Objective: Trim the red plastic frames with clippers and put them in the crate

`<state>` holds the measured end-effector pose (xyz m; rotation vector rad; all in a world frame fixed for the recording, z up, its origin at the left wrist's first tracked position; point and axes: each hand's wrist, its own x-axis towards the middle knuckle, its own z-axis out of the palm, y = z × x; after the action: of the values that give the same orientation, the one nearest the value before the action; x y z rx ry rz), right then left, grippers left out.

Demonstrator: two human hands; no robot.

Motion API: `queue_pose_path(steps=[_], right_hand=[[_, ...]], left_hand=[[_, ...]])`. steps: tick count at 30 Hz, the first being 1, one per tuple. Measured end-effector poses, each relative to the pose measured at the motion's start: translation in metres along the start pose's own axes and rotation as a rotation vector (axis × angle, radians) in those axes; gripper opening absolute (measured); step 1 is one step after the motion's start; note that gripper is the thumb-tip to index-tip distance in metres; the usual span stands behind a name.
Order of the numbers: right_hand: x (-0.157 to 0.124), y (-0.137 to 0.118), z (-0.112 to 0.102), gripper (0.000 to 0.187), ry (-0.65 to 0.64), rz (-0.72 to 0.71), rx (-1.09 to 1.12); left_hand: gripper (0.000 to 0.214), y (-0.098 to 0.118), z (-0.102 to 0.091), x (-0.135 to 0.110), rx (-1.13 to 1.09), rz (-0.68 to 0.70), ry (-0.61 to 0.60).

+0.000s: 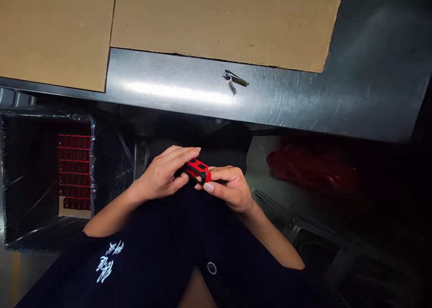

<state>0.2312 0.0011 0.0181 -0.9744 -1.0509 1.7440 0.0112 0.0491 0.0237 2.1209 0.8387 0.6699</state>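
Between my two hands, above my lap, is a small red and black plastic housing; its exact kind I cannot make out. My left hand grips its left end, fingers over the top and thumb below. At the right end, the thumb and fingers of my right hand pinch it. Parts of the housing are hidden behind my fingers. Beyond my hands, a metal nail clipper lies on the steel table with its lever swung out.
Cardboard sheets cover the table's far part. On the left stands a plastic-lined box with rows of red parts inside. A red bag-like bundle lies under the table edge on the right.
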Motion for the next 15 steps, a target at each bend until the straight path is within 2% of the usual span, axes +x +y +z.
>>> queue_pose_path(steps=[6,10,15], right_hand=[[0.003,0.002,0.003,0.007,0.031,-0.100,-0.077],[0.005,0.004,0.004,0.011,0.034,-0.107,-0.099],[0.006,0.010,0.005,0.009,0.023,-0.081,-0.154]], left_hand=[[0.076,0.001,-0.004,-0.006,-0.064,-0.104,0.040],[0.080,0.006,-0.003,-0.007,-0.202,-0.108,0.043],[0.089,0.010,0.006,-0.005,-0.192,-0.104,0.096]])
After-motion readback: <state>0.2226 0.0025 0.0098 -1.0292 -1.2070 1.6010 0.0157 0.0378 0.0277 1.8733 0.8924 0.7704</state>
